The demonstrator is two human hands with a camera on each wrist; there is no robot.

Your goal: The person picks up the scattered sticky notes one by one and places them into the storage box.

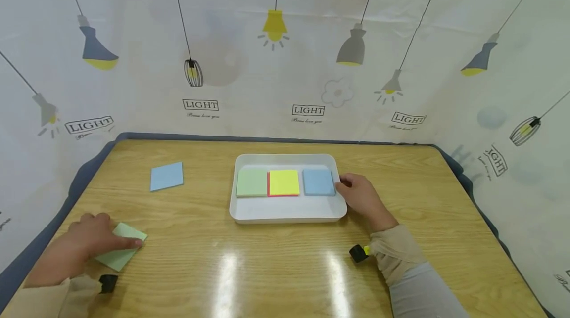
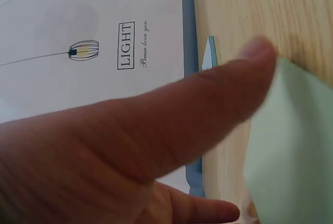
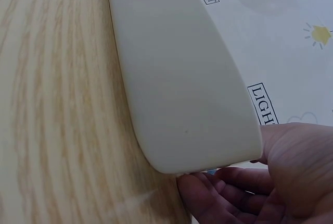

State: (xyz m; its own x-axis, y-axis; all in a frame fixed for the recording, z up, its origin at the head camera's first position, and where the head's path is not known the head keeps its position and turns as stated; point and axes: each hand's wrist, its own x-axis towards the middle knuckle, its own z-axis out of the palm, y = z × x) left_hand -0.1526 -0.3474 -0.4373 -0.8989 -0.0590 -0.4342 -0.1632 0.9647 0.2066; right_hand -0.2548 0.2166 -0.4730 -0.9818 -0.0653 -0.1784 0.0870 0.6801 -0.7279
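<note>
In the head view, my left hand (image 1: 89,239) is over a pale green sticky-note pad (image 1: 118,260) at the table's left front. Its thumb (image 2: 208,104) stretches straight across the pad's corner, while the other fingers are at the far side, partly hidden. My right hand (image 1: 360,197) grips the right end of a white tray (image 1: 276,211), its fingers (image 3: 203,198) curled at the end wall. Inside the tray, a green pad (image 1: 251,183), a yellow pad (image 1: 284,182) with a red edge showing beneath, and a blue pad (image 1: 318,182) lie in a row.
Another blue pad (image 1: 166,176) lies on the wooden table (image 1: 200,249) at the back left, beyond my left hand. A pale curtain (image 1: 249,75) printed with lamps hangs around the table's back and sides.
</note>
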